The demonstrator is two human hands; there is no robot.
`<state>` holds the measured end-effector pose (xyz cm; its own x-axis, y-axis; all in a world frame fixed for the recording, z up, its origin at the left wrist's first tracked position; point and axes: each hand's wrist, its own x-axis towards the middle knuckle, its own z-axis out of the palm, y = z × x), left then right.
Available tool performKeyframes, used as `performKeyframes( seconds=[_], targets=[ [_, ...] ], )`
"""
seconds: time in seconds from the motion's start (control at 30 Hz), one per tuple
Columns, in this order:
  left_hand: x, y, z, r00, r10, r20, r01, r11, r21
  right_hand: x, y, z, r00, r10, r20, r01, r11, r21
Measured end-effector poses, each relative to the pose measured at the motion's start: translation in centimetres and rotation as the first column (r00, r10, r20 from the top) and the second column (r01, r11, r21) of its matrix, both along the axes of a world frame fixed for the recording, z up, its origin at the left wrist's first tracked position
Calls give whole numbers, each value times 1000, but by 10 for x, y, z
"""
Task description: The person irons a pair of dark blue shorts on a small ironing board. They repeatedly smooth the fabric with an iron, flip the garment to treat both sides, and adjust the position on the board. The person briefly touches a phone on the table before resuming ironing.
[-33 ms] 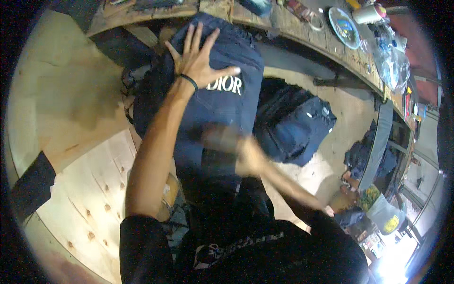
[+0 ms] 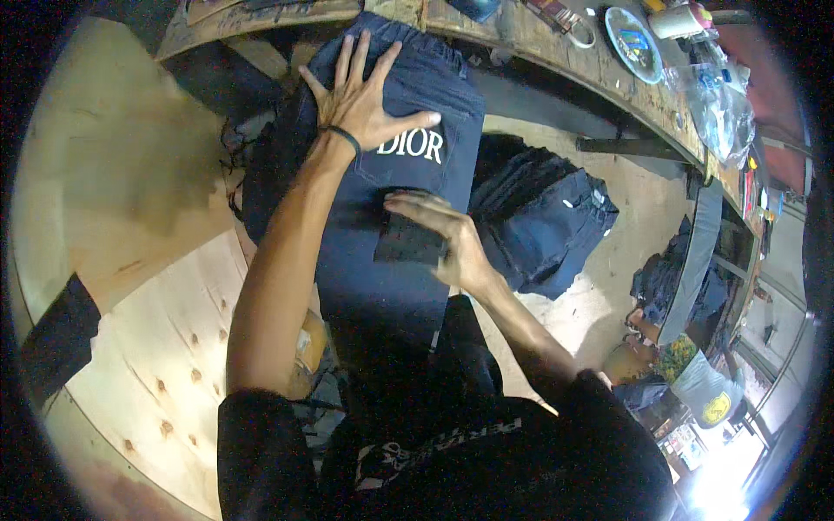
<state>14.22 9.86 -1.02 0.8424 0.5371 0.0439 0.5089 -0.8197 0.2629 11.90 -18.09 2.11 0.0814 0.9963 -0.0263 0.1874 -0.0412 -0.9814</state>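
Observation:
Dark-blue denim trousers [image 2: 369,291] with a gathered elastic waistband lie lengthwise in front of me, waistband at the far end. A pocket with white lettering [image 2: 413,146] faces up. My left hand [image 2: 358,104] rests flat near the waistband, fingers spread, a dark band on its wrist. Below the lettering, my right hand [image 2: 456,236] is over the cloth with its fingers stretched out and nothing visibly gripped. Under it shows a darker, squarish patch [image 2: 404,243]; whether that is shadow or a piece of cloth I cannot make out.
A stack of dark folded garments [image 2: 547,221] lies to the right. Beyond runs a worn wooden bench [image 2: 556,65] with a blue-rimmed plate [image 2: 632,48], a tape roll [image 2: 580,35] and a clear plastic bag [image 2: 725,117]. Pale plywood [image 2: 165,365] is on the left.
My right hand, blurred by motion before, is now a little farther up the trousers with its fingers showing clearly. My left hand stays spread in nearly the same place.

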Motion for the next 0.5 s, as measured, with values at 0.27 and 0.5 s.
performKeyframes(
  seconds=[0.27, 0.5],
  targets=[
    [17, 11, 2, 995, -69, 69, 59, 988, 146, -14, -41, -10, 995, -50, 87, 52, 998, -32],
    [25, 25, -10, 941, -281, 188, 268, 959, 91, 43, 30, 29, 1000, 2, -19, -3, 999, -53]
  ],
)
